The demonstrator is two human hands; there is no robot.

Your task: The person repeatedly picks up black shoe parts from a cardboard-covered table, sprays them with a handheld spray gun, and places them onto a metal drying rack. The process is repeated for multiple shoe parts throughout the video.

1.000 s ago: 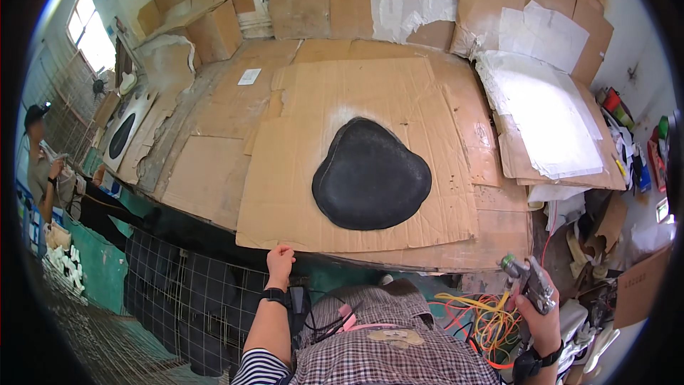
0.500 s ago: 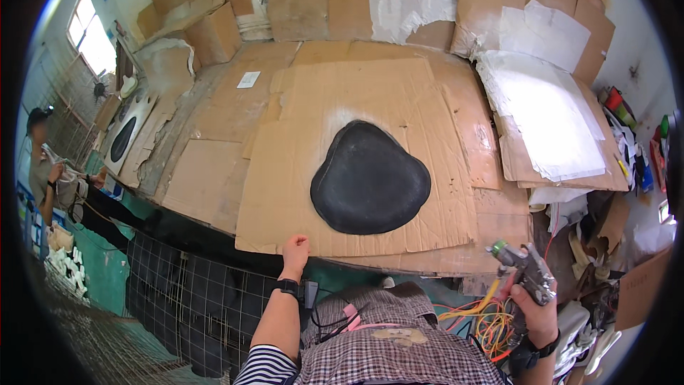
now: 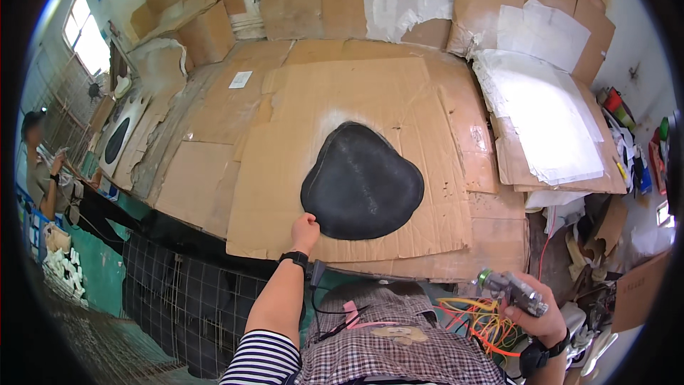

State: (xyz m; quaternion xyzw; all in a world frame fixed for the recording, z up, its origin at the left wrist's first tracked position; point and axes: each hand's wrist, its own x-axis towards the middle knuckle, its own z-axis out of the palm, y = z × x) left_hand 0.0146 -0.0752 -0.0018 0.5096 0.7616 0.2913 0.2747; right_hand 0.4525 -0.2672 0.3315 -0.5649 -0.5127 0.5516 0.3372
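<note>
A black, flat pad with three rounded lobes lies on a brown cardboard sheet in front of me. Faint pale streaks run down its middle. My left hand is at the pad's near left edge, its fingers closed and pinched there; the fingertips are small in view. In my right hand, a metal spray gun with a green ring is gripped at the right, off the table's front edge. Its nozzle end points left.
Tangled yellow, orange and red hoses hang below the gun. A white-covered cardboard piece lies at the right. Wire mesh racks stand at lower left. Another person stands at far left, beside a board with a black oval piece.
My left hand has moved up to the pad's near left edge. My right hand has turned the spray gun further left and slightly lower. Pale streaks now show on the pad.
</note>
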